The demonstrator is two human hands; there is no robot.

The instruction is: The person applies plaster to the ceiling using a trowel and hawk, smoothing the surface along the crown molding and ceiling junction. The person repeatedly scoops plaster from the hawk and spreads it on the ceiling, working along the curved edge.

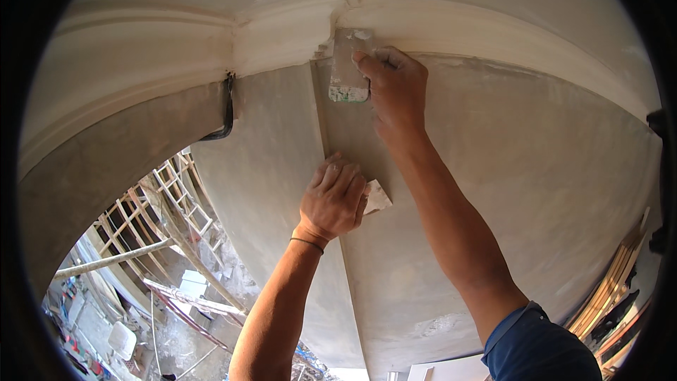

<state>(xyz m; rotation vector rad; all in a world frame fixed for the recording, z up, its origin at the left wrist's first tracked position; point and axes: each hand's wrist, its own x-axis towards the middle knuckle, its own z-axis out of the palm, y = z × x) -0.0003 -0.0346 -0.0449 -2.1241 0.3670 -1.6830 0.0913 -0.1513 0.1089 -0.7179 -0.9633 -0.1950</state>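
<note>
My right hand (400,95) is raised to the wall just under the cornice, its fingers closed on a flat rectangular scraper (345,74). The thumb presses on the scraper's grey face, and the lower end is crusted with white and green residue. The scraper's top edge overlaps the cream cornice (451,25) beside a broken, stepped joint. Lower down, my left hand (333,197) is closed near the wall's vertical corner edge (347,268). A flat, putty-smeared piece (379,197) sticks out from its right side; the rest of it is hidden in the fist.
Grey plastered wall (508,190) spreads to the right. A black cable (227,116) hangs at the left under the moulding. Far below at left are scaffold poles (113,259), a wooden ladder (180,187) and scattered debris. Timber strips (610,286) lean at the lower right.
</note>
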